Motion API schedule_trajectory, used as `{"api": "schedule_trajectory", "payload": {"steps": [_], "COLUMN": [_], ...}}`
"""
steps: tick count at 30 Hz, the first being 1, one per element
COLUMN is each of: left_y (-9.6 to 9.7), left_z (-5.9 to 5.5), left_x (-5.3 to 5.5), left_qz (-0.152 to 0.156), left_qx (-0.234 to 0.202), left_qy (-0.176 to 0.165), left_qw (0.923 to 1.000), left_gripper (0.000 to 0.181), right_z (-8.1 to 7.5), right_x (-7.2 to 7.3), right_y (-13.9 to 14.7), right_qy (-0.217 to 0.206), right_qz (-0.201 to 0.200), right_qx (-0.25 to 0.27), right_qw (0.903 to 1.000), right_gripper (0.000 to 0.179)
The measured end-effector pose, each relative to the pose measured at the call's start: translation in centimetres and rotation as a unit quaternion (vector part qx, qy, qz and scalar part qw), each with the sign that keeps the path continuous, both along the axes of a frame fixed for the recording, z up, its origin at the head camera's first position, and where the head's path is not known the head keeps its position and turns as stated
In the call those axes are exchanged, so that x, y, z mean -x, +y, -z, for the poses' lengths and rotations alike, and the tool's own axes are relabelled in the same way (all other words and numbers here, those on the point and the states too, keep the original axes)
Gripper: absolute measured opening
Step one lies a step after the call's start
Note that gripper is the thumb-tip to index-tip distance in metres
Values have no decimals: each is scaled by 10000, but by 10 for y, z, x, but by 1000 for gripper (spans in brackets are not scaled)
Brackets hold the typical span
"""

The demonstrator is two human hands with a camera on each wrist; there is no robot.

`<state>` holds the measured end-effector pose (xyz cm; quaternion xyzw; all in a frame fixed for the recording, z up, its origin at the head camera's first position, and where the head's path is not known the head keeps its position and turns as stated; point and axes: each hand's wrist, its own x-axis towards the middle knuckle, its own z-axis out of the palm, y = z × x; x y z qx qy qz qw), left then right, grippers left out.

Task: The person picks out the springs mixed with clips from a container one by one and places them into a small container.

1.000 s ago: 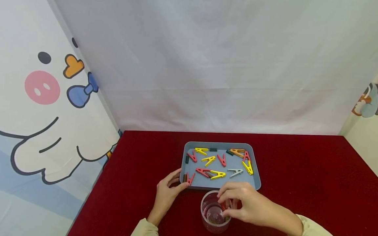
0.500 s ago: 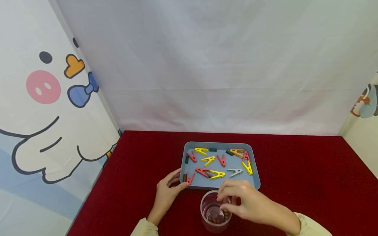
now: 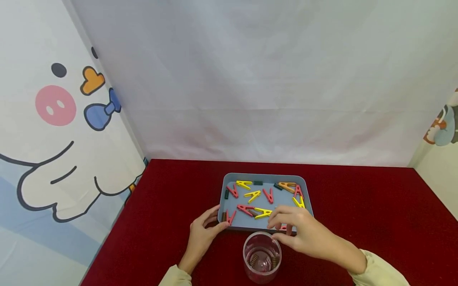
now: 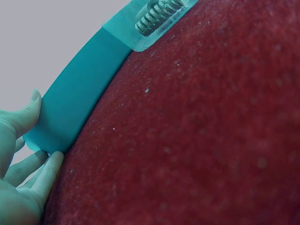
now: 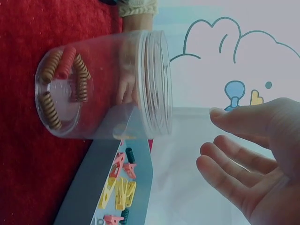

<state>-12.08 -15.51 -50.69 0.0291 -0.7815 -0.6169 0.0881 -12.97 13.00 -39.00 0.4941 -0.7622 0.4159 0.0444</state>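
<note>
Our left hand point(image 3: 202, 233) pinches a corner of the tray point(image 3: 282, 198); our right hand point(image 3: 302, 233), fingers loosely curved and holding nothing, half hides a red clip point(image 3: 284, 227). Just before the tray, the clear jar point(image 3: 262, 277) holds springs point(image 5: 51, 110).

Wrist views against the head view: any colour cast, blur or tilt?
Left wrist: teal cast on left hand and tray, cloth blurring toward the lower right; right wrist: scene turned sideways, so the upright jar seems lying down, backdrop pale; head: no teal cast.
</note>
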Motion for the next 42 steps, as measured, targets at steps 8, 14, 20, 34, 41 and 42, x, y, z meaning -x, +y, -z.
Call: {"api": "schedule_trajectory", "payload": {"steps": [8, 14, 20, 34, 41, 42], "left_y": [0, -1, 0, 0, -1, -1], "left_z": [2, 3, 4, 4, 4, 4], "left_x": [0, -1, 0, 1, 2, 1], "left_qz": [-47, -31, -23, -30, -29, -26], "left_qx": [15, 0, -28, -53, -80, -84], "left_qy": [-73, -38, -22, -95, -86, -80], "left_qw": [10000, 10000, 10000, 9999, 9999, 9999], "left_gripper": [58, 57, 58, 59, 58, 58], "right_z": [5, 9, 13, 24, 32, 33], "right_x": [10, 19, 27, 45, 52, 52], "right_y": [4, 5, 3, -7, -11, -12], "right_qy": [-94, -193, -232, -592, -453, -434], "right_qz": [262, 293, 278, 450, 439, 447], "right_qx": [-166, -167, -108, -548, -620, -626], "right_qw": [9995, 9992, 9993, 9957, 9961, 9961], "right_gripper": [28, 30, 29, 23, 20, 20]}}
